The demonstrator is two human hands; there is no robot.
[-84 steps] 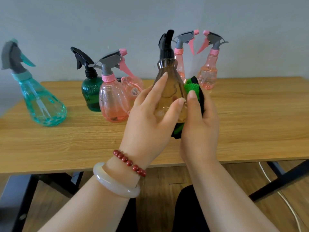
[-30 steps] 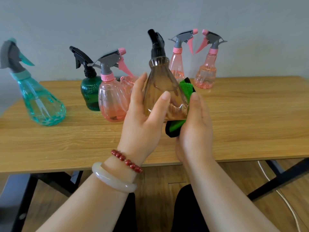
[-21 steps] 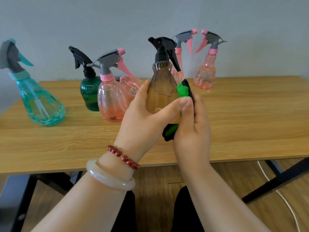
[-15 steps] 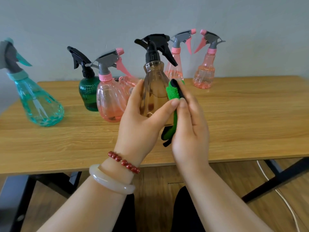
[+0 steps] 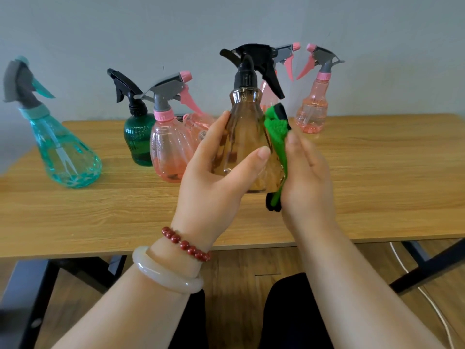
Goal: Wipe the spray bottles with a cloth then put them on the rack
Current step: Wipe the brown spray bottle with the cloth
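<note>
A: What's left to right?
B: Left hand (image 5: 214, 177) grips the amber plastic spray bottle (image 5: 245, 137) above the wooden table (image 5: 377, 172); right hand (image 5: 305, 177) presses a green cloth (image 5: 276, 132) against it.
A: Step?
B: Wiping; racking likely follows, no rack visible

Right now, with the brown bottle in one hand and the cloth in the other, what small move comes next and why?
Probably slide the green cloth down the brown bottle's right side: the right hand presses it there while the left hand holds the bottle upright.
</note>
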